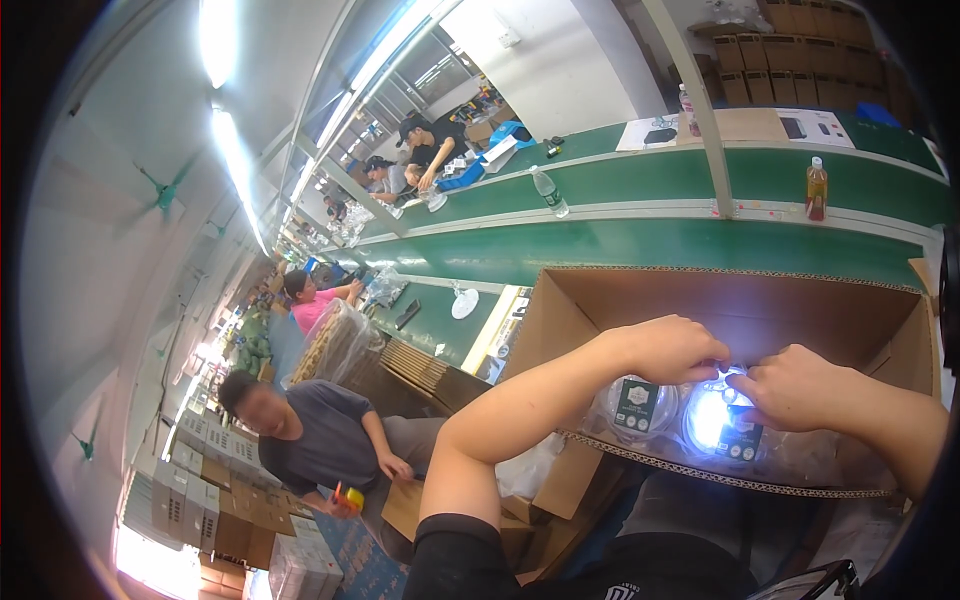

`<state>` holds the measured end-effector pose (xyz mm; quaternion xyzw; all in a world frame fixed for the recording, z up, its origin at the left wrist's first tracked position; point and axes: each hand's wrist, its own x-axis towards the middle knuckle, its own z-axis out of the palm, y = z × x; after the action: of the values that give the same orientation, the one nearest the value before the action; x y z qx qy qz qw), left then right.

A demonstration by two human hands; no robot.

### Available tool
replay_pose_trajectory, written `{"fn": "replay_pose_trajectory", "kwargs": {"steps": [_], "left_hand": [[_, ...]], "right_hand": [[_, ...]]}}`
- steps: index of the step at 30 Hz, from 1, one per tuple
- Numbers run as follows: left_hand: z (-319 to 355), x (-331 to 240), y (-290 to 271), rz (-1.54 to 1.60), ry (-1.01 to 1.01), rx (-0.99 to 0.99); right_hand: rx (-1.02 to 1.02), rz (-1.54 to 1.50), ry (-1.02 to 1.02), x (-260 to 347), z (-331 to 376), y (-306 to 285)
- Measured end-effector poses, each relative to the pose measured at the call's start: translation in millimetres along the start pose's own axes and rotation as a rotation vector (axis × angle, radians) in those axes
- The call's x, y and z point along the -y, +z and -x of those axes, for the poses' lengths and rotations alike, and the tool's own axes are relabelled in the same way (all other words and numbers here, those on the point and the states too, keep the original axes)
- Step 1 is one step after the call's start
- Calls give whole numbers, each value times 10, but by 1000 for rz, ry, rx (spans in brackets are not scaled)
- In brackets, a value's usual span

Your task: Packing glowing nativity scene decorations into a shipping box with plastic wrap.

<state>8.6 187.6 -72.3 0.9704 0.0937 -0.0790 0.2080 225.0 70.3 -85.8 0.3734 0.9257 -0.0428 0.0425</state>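
Note:
A large open cardboard carton (640,290) stands in front of me, and both my hands reach into it. Inside, near its close wall, lies a brightly lit round lamp (706,425) in clear packaging with a dark green label. My left hand (672,350) is closed, its fingertips bent down at the lamp's upper edge. Opposite it, my right hand (792,388) pinches the same edge from the right. Just left of it sits a similar clear round package (640,408) with a green label, unlit. Glare hides much of the lamp and what exactly the fingertips grip.
Beyond the carton runs a green workbench (640,245) with a clear bottle (549,192) and a bottle of amber drink (816,190). To my left a person (325,440) holds a yellow and red tape dispenser (349,497). Stacked cartons (225,480) stand behind; other people work farther along.

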Motion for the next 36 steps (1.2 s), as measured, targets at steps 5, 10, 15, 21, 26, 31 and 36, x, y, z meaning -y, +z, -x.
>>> {"fn": "replay_pose_trajectory", "kwargs": {"steps": [5,10,15,21,26,31,36], "left_hand": [[3,3,0,-3,-2,9],[2,-2,-3,2,-17,21],[-1,-17,-17,13,-40,39],[2,-27,-13,-17,-22,30],[7,-9,-8,2,-26,34],[4,-2,-4,-7,-25,41],[9,-19,-20,-8,-38,51]], "right_hand": [[8,2,2,5,0,-6],[22,6,4,2,1,-6],[22,13,0,-4,10,-5],[28,8,-2,6,15,-15],[36,11,-1,-2,7,-5],[43,2,7,-2,5,11],[48,11,0,-6,9,10]]}}
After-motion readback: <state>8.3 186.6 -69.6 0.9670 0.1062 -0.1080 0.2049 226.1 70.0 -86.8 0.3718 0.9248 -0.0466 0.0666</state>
